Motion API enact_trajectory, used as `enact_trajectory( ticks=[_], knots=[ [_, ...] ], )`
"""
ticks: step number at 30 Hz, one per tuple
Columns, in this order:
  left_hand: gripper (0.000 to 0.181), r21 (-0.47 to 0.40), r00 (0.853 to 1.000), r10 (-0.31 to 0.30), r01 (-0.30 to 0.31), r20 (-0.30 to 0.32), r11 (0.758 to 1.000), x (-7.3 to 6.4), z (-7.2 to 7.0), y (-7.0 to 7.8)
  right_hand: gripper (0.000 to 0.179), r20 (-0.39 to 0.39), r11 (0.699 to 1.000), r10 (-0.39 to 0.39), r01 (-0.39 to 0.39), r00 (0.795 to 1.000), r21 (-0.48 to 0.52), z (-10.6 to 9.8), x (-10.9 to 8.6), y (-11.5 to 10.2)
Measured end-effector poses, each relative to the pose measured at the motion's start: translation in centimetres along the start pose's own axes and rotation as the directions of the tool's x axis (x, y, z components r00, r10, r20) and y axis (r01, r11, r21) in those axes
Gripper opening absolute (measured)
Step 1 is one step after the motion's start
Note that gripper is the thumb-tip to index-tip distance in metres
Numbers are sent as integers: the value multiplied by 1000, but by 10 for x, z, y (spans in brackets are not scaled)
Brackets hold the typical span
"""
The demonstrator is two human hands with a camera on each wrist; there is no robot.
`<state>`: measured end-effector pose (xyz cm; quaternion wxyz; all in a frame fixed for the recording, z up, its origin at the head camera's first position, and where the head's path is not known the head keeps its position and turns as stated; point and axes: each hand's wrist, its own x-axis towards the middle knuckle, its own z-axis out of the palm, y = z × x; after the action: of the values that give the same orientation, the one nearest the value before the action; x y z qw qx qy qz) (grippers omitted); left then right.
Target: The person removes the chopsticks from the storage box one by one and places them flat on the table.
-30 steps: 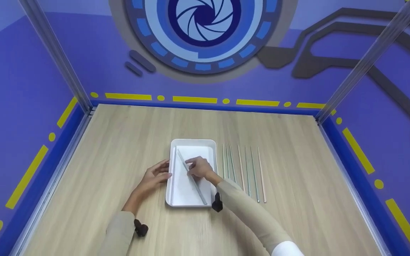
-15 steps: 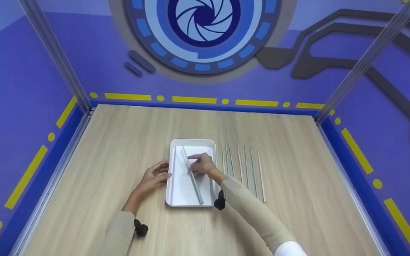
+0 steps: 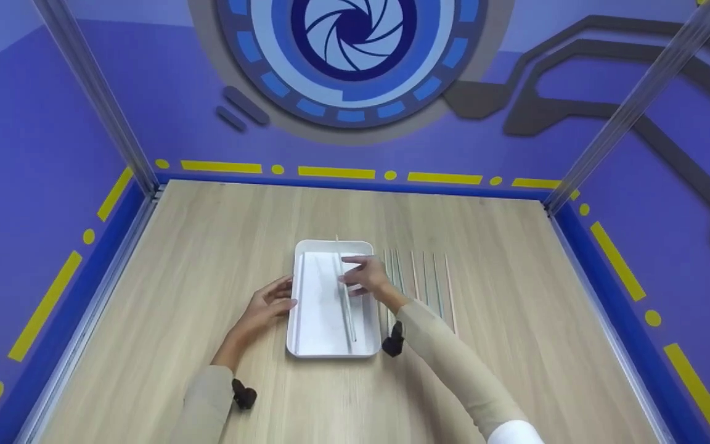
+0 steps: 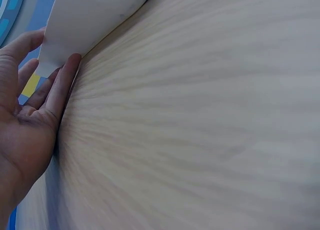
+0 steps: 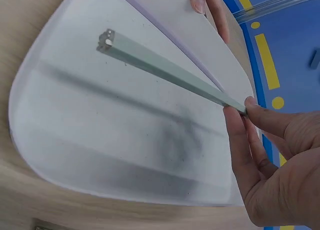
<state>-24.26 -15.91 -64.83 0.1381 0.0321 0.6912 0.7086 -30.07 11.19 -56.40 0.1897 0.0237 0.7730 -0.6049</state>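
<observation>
My right hand (image 3: pixel 367 276) pinches a pale green, faceted chopstick (image 5: pixel 170 72) between thumb and fingers. Its thick, silvery end tilts up over the white tray (image 3: pixel 321 333), and a shadow falls on the tray floor below. In the head view the thin end overlaps the far rim. A lilac chopstick (image 5: pixel 170 35) lies lengthwise in the tray, along the left side. My left hand (image 3: pixel 264 308) holds the tray's left wall, thumb at the rim and fingers against the outside, as the left wrist view shows (image 4: pixel 30 120).
Several thin chopsticks (image 3: pixel 413 265) in green, blue and pink tones lie roughly parallel on the wooden table (image 3: pixel 515 277), right of the tray. My right forearm (image 3: pixel 453 370) covers their near ends. Purple-blue walls (image 3: pixel 164 92) with metal corner posts stand around the table.
My right hand has moved right and away from me with the pale green chopstick, which has swung straighter along the tray. The left hand and tray stay put.
</observation>
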Motion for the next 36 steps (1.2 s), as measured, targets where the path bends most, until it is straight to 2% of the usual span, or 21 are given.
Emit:
enact_trajectory(
  ticks=[9,21,28,31,36],
  knots=[
    [67,-14,1000,21,-21,-5,1000,0,0,0,55,-59,999,38,-36,998,31,-26,-2,-4],
    [66,-13,1000,-10,10,-13,1000,1,0,0,53,-102,998,55,-54,993,11,-64,-9,-6],
    [68,-9,1000,-4,4,-10,1000,4,4,-1,52,-148,997,71,-72,987,-2,-105,-13,-6],
    [68,-3,1000,-8,8,-20,1000,3,3,-1,54,-162,996,73,-79,984,-31,-123,-14,-3],
    [68,3,1000,-4,4,-25,1000,1,1,1,52,-195,995,90,-96,977,-23,-153,-19,6]
  ],
)
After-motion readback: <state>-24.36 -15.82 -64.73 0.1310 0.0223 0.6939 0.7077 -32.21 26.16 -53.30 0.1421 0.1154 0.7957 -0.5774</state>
